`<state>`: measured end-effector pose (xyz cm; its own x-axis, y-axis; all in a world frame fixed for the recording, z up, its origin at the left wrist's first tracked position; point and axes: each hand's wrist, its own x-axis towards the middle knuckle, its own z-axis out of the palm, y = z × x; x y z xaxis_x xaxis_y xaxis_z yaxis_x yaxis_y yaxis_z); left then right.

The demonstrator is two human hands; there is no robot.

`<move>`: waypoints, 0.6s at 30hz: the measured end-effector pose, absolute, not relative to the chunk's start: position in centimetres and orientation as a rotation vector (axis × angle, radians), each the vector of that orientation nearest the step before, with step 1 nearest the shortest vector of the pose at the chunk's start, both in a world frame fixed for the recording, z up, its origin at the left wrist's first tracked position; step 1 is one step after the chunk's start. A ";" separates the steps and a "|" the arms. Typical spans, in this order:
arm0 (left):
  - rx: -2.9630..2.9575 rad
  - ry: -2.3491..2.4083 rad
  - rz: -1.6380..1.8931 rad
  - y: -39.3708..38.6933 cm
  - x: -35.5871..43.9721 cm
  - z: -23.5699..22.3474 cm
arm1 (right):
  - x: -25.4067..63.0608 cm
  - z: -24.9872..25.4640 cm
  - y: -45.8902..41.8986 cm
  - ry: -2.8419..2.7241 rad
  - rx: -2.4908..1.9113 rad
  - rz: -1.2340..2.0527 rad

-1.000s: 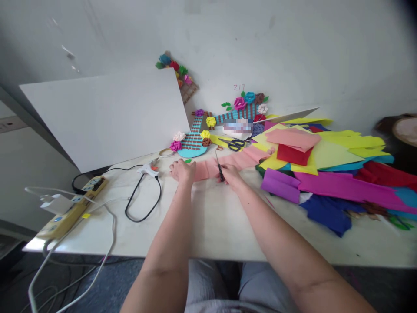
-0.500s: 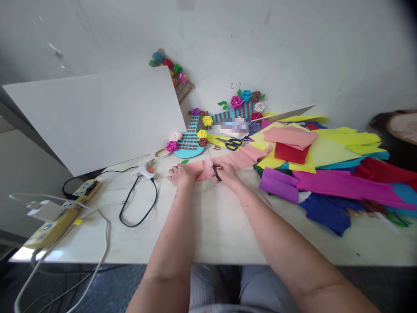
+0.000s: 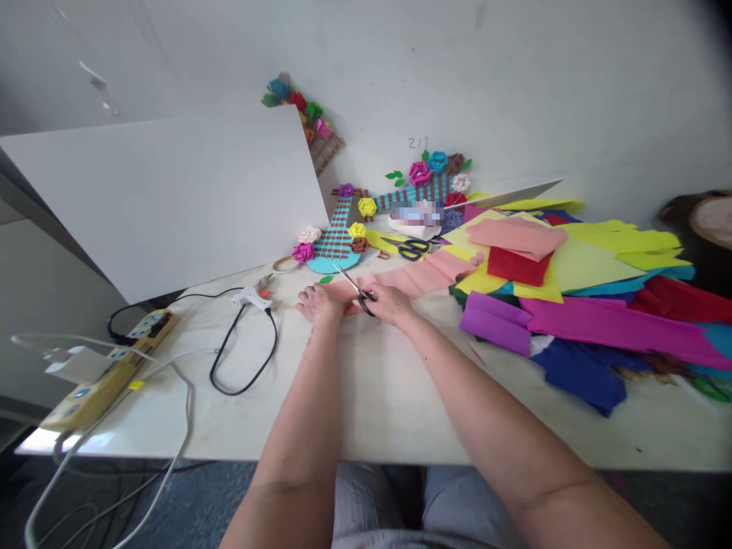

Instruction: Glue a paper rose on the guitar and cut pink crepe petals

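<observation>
A strip of pink crepe paper (image 3: 415, 280) stretches across the table from the paper pile to my hands. My left hand (image 3: 320, 305) rests on its left end, fingers bent and pressing it against the tabletop. In my right hand (image 3: 392, 305) is a pair of black-handled scissors (image 3: 351, 280), the blades slanting up and left over the strip, close beside my left hand. Part of the strip is hidden under both hands. Just beyond them lies a turquoise guitar-shaped craft piece (image 3: 332, 263) trimmed with paper flowers.
On the left are a white glue gun (image 3: 252, 299) with its black cable and a yellow power strip (image 3: 108, 374). A white board (image 3: 171, 206) leans against the wall. A second pair of scissors (image 3: 412, 248) lies behind the strip. Coloured crepe paper (image 3: 606, 324) is heaped on the right.
The scissors have swung to the left; their blades pointed more directly away from me before. My right hand has shifted slightly left, while my left hand stays on the paper.
</observation>
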<state>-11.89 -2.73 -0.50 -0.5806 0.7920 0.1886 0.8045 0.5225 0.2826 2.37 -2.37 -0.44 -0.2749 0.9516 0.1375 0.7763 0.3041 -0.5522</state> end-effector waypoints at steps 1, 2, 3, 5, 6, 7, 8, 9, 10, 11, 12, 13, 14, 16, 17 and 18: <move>-1.427 -2.708 -0.537 -2.8 -11.9 -0.5 | 2.4 -0.6 -2.3 -2.107 -1.539 0.563; -1.435 -2.707 -0.539 -2.8 -11.9 -0.4 | 2.5 -0.7 -2.1 -2.072 -1.528 0.623; -1.447 -2.705 -0.539 -2.8 -11.9 -0.4 | 2.6 -0.9 -2.0 -2.028 -1.507 0.707; -1.463 -2.705 -0.537 -2.9 -11.9 -0.4 | 2.7 -1.5 -1.7 -1.917 -1.451 0.882; -1.466 -2.708 -0.536 -2.9 -12.0 -0.4 | 2.8 -1.8 -1.5 -1.861 -1.429 0.946; -1.471 -2.708 -0.535 -2.9 -12.0 -0.4 | 2.9 -2.1 -1.4 -1.814 -1.416 0.985; -1.480 -2.705 -0.536 -2.9 -12.0 -0.5 | 3.0 -2.3 -1.3 -1.777 -1.411 1.003; -1.491 -2.701 -0.535 -2.9 -12.0 -0.5 | 3.1 -2.5 -1.2 -1.754 -1.411 1.004; -1.502 -2.697 -0.530 -2.9 -12.1 -0.5 | 3.1 -2.6 -1.2 -1.744 -1.414 0.996; -1.512 -2.695 -0.524 -3.0 -12.1 -0.5 | 3.1 -2.6 -1.3 -1.745 -1.418 0.978; -1.518 -2.695 -0.517 -3.0 -12.0 -0.5 | 3.1 -2.5 -1.4 -1.756 -1.422 0.951; -1.522 -2.694 -0.510 -3.0 -12.0 -0.5 | 3.1 -2.3 -1.5 -1.774 -1.425 0.916; -1.524 -2.694 -0.503 -3.0 -12.0 -0.5 | 3.1 -2.1 -1.7 -1.799 -1.428 0.878; -1.526 -2.695 -0.492 -3.1 -12.0 -0.5 | 3.1 -1.5 -2.1 -1.867 -1.432 0.802; -1.526 -2.695 -0.488 -3.0 -12.0 -0.5 | 3.1 -1.2 -2.3 -1.900 -1.439 0.768; -1.525 -2.694 -0.486 -3.0 -12.0 -0.5 | 3.1 -1.0 -2.4 -1.921 -1.454 0.740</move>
